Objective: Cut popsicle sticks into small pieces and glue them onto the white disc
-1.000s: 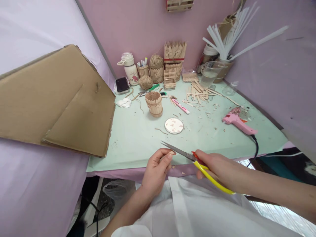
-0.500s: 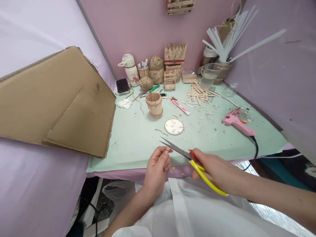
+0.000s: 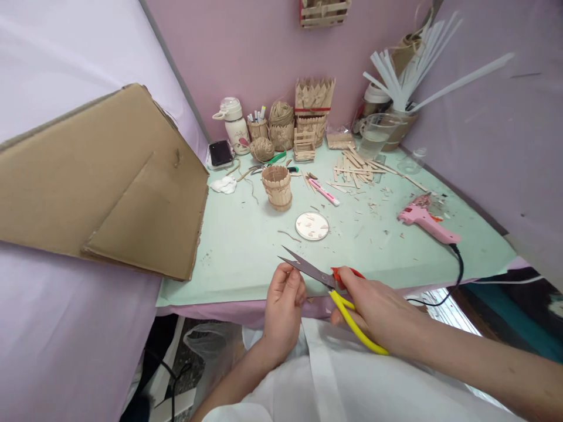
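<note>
My right hand point(image 3: 369, 305) is closed around the red and yellow handles of a pair of scissors point(image 3: 310, 270). Their slightly parted blades point left, just above the fingertips of my left hand point(image 3: 285, 299). Those left fingers are pinched on a small piece of wooden stick, mostly hidden by the blades and fingers. Beyond the blades lies a round white lid point(image 3: 312, 226) with small wood chips in it. A cup made of wooden sticks point(image 3: 277, 189) stands upright behind it, to the left.
At the right lies a pink glue gun point(image 3: 426, 223) with its cord over the table edge. A pink cutter point(image 3: 324, 192) and a pile of wooden sticks point(image 3: 354, 167) are farther back. A large cardboard panel point(image 3: 132, 187) leans at the left. Twine balls and a bottle point(image 3: 235, 126) line the wall.
The scissors have shifted a little left, and their blades now pass over my left fingertips, covering the wooden piece more. My left hand keeps its pinch.
</note>
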`<state>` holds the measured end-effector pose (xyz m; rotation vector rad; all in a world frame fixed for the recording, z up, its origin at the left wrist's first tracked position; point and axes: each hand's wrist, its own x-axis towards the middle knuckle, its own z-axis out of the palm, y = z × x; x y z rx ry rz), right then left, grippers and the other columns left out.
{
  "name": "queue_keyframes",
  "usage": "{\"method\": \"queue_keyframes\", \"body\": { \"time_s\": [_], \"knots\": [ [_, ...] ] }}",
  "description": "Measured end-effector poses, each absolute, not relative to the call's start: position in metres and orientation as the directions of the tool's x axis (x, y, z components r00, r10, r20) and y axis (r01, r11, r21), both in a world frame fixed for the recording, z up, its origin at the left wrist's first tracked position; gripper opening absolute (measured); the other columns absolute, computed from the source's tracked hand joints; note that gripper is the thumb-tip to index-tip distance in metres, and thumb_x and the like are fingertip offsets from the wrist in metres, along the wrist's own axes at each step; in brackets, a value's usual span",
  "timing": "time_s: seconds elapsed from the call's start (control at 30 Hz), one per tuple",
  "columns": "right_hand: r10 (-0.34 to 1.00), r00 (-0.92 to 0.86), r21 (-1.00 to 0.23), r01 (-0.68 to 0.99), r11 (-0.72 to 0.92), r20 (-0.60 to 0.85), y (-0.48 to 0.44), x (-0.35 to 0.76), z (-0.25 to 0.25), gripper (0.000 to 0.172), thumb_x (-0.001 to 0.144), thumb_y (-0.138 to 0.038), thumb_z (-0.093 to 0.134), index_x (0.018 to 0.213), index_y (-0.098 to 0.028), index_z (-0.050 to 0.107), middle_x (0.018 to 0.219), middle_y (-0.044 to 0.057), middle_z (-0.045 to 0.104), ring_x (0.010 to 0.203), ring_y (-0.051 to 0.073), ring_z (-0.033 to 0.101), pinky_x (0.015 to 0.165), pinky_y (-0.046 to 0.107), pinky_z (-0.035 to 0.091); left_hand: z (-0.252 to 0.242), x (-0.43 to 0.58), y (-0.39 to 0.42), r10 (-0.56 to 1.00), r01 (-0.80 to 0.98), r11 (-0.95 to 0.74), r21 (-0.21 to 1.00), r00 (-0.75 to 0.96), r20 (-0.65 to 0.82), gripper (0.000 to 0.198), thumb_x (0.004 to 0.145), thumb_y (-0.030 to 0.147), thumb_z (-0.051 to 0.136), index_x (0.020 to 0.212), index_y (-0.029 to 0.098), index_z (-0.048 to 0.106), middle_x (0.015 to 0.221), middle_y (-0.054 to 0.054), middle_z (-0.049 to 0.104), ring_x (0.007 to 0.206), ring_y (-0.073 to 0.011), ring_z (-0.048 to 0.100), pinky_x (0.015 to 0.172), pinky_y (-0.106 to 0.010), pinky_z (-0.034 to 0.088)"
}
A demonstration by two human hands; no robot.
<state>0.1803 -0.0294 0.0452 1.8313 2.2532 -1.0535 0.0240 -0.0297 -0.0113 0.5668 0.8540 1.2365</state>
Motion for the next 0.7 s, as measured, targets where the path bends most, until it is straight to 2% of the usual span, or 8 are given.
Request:
{"method": "queue_keyframes", "body": {
  "time_s": [0.23,0.7],
  "knots": [
    [0.845,-0.298,-0.456,0.887,0.074,-0.444,-0.0299,0.1802,0.0459,0.018,0.079,-0.032,0.048,0.08,-0.024,0.032,0.077,0.003,0.064,0.063,0.02,0.06,0.048,0.024,0.026,-0.0135,0.0238,-0.0304,0.975,-0.593,0.218,0.775,0.102,-0.197,0.015,0.088,0.028,0.048,0.076,0.02,0.044,0.056,0.007,0.024,0.052,-0.0072,0.022,0.053,-0.02,0.025],
    [0.828,-0.313,-0.471,0.88,0.069,-0.465,-0.0299,0.1807,0.0485,0.014,0.079,-0.03,0.046,0.08,-0.024,0.033,0.078,0.003,0.067,0.063,0.02,0.061,0.049,0.025,0.029,-0.0114,0.0258,-0.0311,0.972,-0.6,0.232,0.765,0.11,-0.208,0.016,0.088,0.028,0.047,0.075,0.019,0.044,0.055,0.007,0.023,0.051,-0.0071,0.022,0.053,-0.02,0.026]
  ]
}}
